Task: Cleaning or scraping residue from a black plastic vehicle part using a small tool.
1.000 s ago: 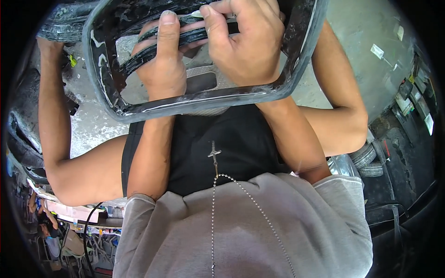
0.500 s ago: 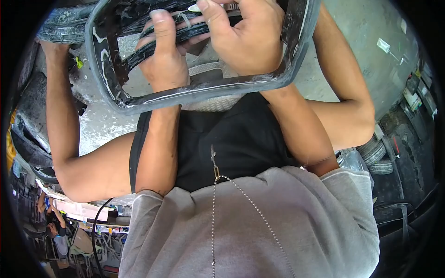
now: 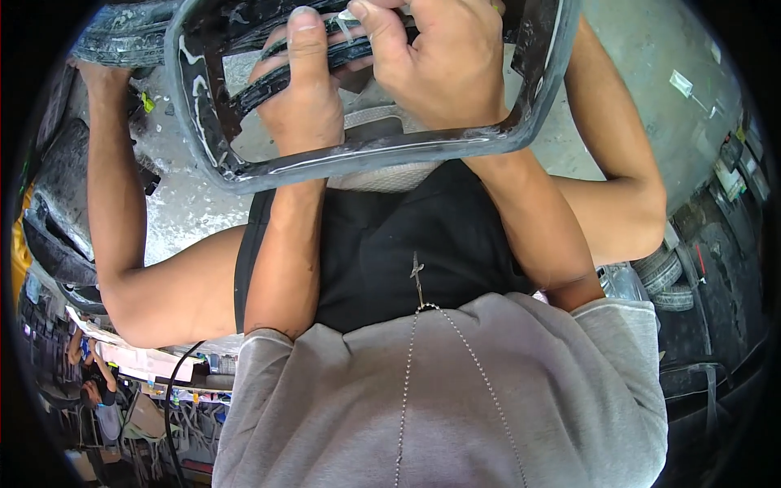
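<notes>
A large grey-black rounded frame point(image 3: 374, 157), perhaps a car trim part, surrounds both my hands; its inner face has shiny streaks. Through its opening, my left hand point(image 3: 305, 102) is closed around dark slats point(image 3: 267, 88), with the thumb lying along the near side. My right hand point(image 3: 447, 69) is closed just to the right, thumb and fingers pinching a small whitish tip point(image 3: 347, 15) against the upper slat. A thin translucent strip point(image 3: 345, 31) hangs beside that tip. The rest of whatever my right hand holds is hidden by its fingers.
Dark ribbed pieces point(image 3: 126, 37) lie at the far left. Tyres point(image 3: 657, 272) and dark panels stand at the right. A white scrap point(image 3: 681, 82) lies on the floor. People point(image 3: 102, 390) are in the lower-left background, near a black cable point(image 3: 169, 398).
The frame, both hands and my body sit slightly farther right in the picture, and the hands a little higher. The pendant has swung right. Both grips look the same.
</notes>
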A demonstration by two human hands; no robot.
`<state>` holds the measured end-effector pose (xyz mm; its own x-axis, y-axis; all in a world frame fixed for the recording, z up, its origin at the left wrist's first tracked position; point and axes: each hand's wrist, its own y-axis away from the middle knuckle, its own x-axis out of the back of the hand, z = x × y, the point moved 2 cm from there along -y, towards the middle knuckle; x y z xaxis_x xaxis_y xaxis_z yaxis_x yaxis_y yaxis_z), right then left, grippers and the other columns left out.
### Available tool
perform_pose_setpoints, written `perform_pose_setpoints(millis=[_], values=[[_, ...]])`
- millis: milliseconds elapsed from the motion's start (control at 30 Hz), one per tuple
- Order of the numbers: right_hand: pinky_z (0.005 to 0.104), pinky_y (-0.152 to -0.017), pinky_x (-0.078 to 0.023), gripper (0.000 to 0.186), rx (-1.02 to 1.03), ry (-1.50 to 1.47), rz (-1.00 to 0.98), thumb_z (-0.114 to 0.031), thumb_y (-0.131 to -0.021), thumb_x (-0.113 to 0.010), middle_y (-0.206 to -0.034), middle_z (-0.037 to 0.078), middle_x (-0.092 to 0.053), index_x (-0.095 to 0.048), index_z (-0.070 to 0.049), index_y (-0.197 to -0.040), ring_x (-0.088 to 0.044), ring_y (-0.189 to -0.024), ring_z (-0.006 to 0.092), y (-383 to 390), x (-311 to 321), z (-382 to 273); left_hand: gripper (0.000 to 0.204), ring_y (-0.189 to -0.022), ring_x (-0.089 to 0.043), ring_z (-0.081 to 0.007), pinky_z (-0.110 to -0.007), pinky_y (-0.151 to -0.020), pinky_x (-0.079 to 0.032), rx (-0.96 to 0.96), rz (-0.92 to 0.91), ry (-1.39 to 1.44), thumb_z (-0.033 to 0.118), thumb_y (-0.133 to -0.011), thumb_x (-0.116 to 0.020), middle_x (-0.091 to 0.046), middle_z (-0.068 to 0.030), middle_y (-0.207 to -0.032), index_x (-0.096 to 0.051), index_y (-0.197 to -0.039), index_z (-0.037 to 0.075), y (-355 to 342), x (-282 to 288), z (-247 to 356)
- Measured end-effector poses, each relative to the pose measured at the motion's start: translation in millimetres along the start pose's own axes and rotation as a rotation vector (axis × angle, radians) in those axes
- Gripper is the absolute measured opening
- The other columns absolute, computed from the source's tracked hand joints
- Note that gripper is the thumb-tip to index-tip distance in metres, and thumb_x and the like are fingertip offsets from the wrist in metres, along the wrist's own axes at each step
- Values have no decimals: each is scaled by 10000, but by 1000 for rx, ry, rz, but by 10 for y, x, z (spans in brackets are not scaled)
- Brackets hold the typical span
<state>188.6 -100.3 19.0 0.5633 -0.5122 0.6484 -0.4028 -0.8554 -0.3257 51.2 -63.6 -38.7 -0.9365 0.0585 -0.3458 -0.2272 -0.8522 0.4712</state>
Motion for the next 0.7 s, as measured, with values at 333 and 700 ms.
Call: perform_pose_setpoints(millis=[333,700], values=[[503,-727,-414,105,10,-67,20,-24,-843,-638,-771,197,-530,-536,-27,-821,-514,-776,429,12,-63,-12,214,-839,-666,-130,-285,-765,-552,15,-29,-15,232,-1063,-607,-694,-55,-943,-676,-1019,34,117,-159,144],[509,-730,-436,80,-220,-62,103,-41,-847,-630,-763,182,-563,-561,-45,-808,-549,-776,420,49,-166,-104,264,-885,-652,-119,-286,-800,-536,-98,19,-248,285,-1073,-588,-707,-48,-1019,-688,-1084,40,60,-101,102]])
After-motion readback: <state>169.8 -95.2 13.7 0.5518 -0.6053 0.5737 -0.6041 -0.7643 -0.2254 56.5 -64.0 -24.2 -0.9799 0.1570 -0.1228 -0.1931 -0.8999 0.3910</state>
